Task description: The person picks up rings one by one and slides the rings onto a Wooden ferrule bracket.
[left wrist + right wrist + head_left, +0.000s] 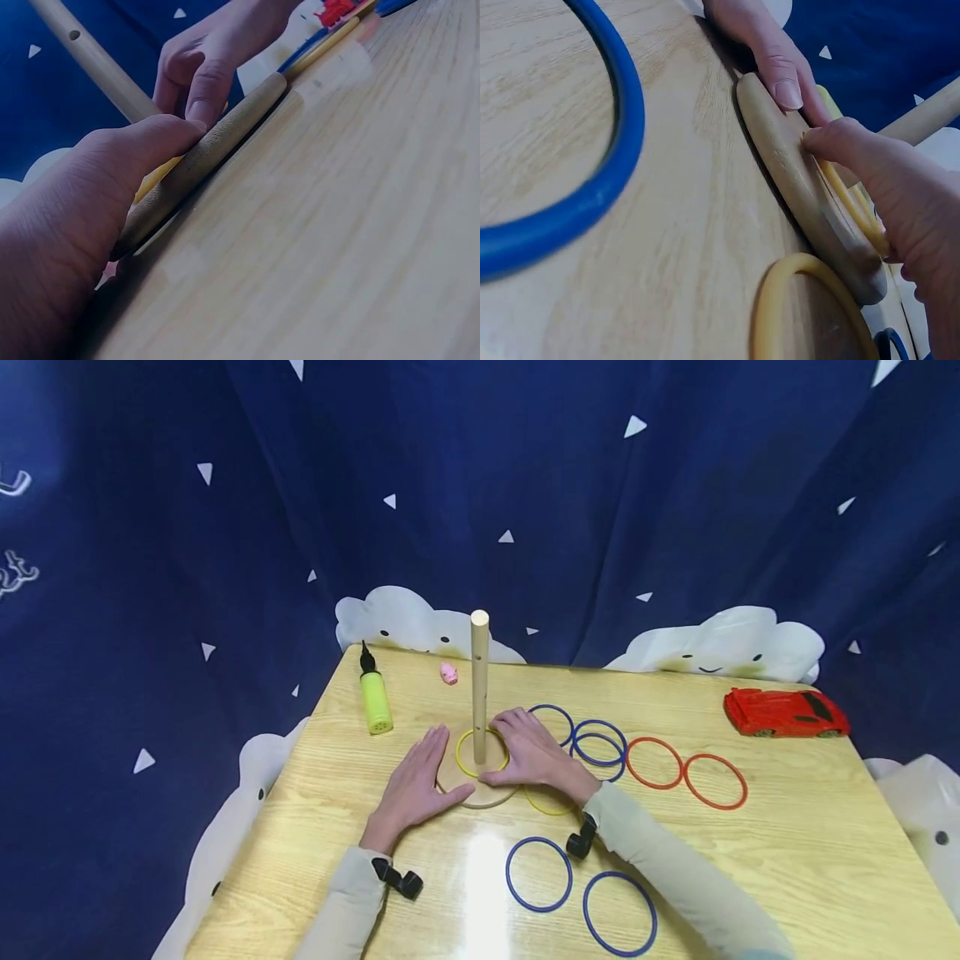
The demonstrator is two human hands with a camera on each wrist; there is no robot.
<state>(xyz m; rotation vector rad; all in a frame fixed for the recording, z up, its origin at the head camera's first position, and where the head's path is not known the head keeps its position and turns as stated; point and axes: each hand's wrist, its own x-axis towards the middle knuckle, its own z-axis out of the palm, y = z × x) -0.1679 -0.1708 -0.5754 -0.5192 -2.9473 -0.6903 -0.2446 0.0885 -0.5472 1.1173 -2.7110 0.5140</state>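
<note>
A wooden peg (480, 685) stands upright on a round wooden base (480, 795), with a yellow ring (462, 760) lying around its foot. My left hand (416, 785) lies flat on the table left of the base, its thumb (776, 64) against the base's edge (217, 150). My right hand (534, 752) rests on the base's right side with relaxed fingers, its thumb tip (855, 146) on the base top beside the ring. A second yellow ring (547, 808) lies on the table, partly under my right wrist.
Two blue rings (538, 874) (619, 914) lie near the front edge, more blue rings (597, 748) and two red rings (654, 762) to the right. A red toy car (783, 712) sits far right, with a green bottle (374, 700) and pink pig (448, 672) at the back left.
</note>
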